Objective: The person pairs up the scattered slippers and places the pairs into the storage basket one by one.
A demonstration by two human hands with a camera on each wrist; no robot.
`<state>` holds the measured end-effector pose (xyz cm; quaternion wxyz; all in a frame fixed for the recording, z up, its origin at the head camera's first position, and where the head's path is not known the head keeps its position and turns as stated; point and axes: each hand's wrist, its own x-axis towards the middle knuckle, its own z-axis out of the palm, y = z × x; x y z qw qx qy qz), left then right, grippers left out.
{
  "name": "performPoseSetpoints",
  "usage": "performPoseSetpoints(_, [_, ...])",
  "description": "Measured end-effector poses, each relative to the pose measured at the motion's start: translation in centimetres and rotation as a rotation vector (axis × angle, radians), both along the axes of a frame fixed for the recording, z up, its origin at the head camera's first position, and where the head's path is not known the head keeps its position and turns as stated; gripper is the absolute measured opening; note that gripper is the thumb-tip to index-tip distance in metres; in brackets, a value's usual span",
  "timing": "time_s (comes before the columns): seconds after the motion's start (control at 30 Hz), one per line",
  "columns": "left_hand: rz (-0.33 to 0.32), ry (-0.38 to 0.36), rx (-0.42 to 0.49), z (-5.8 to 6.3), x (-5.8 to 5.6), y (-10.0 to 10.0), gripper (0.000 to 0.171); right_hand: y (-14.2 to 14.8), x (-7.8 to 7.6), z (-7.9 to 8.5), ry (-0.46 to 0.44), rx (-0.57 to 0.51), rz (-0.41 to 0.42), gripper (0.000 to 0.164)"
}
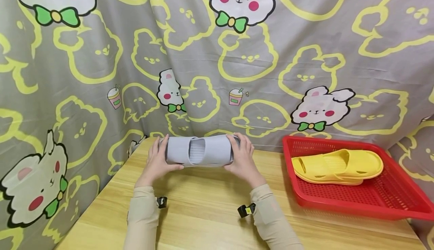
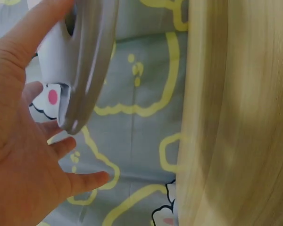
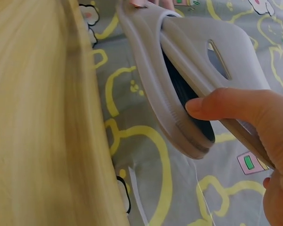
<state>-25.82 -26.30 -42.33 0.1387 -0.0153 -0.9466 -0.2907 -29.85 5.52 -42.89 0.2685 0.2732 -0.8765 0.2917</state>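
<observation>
A pair of grey slippers (image 1: 213, 152), one fitted into the other, is held up sideways over the far part of the table. My left hand (image 1: 158, 159) grips the left end, thumb along the near side and fingers spread behind it. At the right end my right hand (image 1: 242, 157) holds the pair, fingers over the top and thumb in front. In the right wrist view, the thumb of that hand (image 3: 269, 113) lies at the gap between the grey slippers (image 3: 179, 84), where a dark inside shows. The left wrist view shows my left hand (image 2: 28, 141) around a grey slipper end (image 2: 80, 94).
To the right a red plastic basket (image 1: 342, 210) stands on the wooden table (image 1: 200, 208), holding yellow slippers (image 1: 339, 165). A grey curtain (image 1: 203, 65) with cartoon rabbits hangs right behind and to the left of the table.
</observation>
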Motion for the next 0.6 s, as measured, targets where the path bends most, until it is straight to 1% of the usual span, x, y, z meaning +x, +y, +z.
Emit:
performPoseSetpoints(0.1, [-0.013,-0.001,-0.027,-0.2,-0.1,-0.2,0.13,0.5,-0.1,0.1,-0.021,-0.005,0.014,0.109])
performPoseSetpoints(0.37, [-0.031,-0.005,-0.078,-0.4,0.0,-0.2,0.132,1.3,-0.5,0.1,-0.018,-0.021,0.041,0.108])
performPoseSetpoints(0.6, [-0.031,0.027,-0.101,-0.7,-0.2,0.0,0.133,1.7,-0.5,0.2,-0.05,-0.026,0.057,0.108])
